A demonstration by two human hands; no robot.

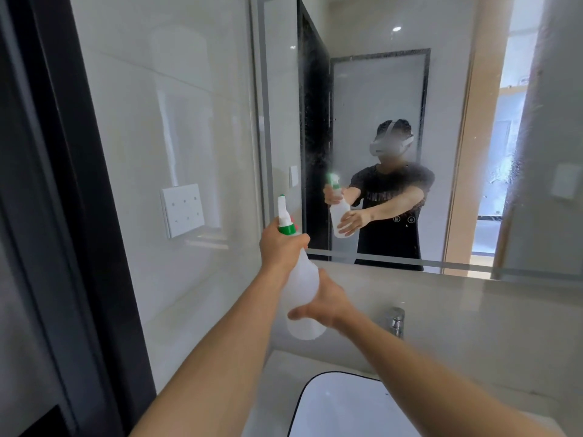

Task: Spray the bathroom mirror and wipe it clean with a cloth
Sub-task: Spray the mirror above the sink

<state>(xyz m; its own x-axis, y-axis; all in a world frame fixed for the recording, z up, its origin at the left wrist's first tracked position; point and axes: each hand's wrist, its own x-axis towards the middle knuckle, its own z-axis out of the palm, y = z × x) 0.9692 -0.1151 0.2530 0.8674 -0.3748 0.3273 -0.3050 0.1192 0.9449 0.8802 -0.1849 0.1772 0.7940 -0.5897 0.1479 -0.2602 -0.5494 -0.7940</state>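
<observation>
Spraying step, wiping not yet begun.
My left hand (280, 244) grips the bottle (299, 288) neck, right hand (325, 302) cupping its body, aimed at the mirror (394, 89); next needs a cloth, none visible.

No word can be read anywhere. The black shirt (389, 216) reflected in the mirror (457, 89) carries a band of pale lettering across the chest — too blurred, and reversed, to make out. Two small round touch icons (403, 219) glow low on the mirror glass — signs only, their symbols too small to tell.
</observation>
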